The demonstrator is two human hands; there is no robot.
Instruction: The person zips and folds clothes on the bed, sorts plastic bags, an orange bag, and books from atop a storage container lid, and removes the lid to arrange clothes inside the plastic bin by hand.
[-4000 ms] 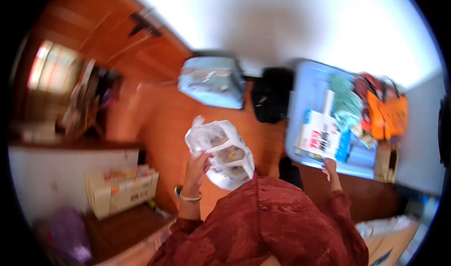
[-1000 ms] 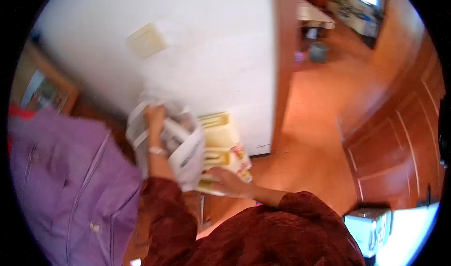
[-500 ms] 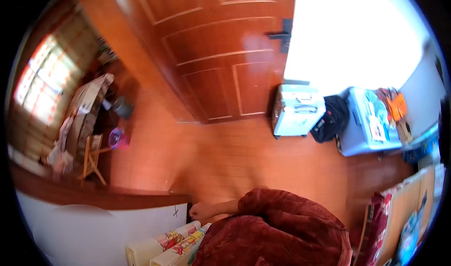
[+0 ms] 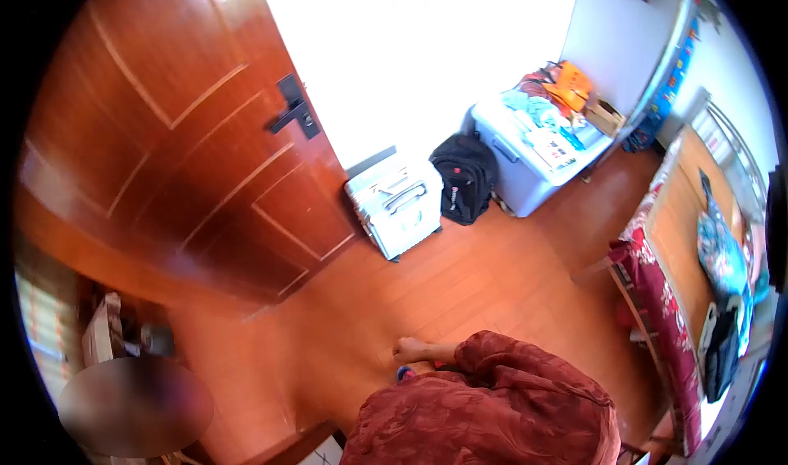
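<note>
My right hand (image 4: 410, 350) is in front of my body, above the wooden floor, with the fingers curled in and nothing seen in them. Its forearm comes out of a dark red sleeve (image 4: 513, 358) and points left. Below the hand, a small part of a blue and pink shoe (image 4: 405, 372) shows at the edge of my shirt. My left hand is out of view. The hand touches no object that I can make out.
A silver suitcase (image 4: 400, 204), a black backpack (image 4: 465, 178) and a blue-grey bin (image 4: 525, 174) heaped with things stand along the wall. A brown door (image 4: 189, 137) is at the left. A bed (image 4: 689, 210) with folded cloth is at the right.
The view has swung right, from the wall and purple bag to the suitcase and bed. The white plastic bag and my left hand have left view. My right hand has closed.
</note>
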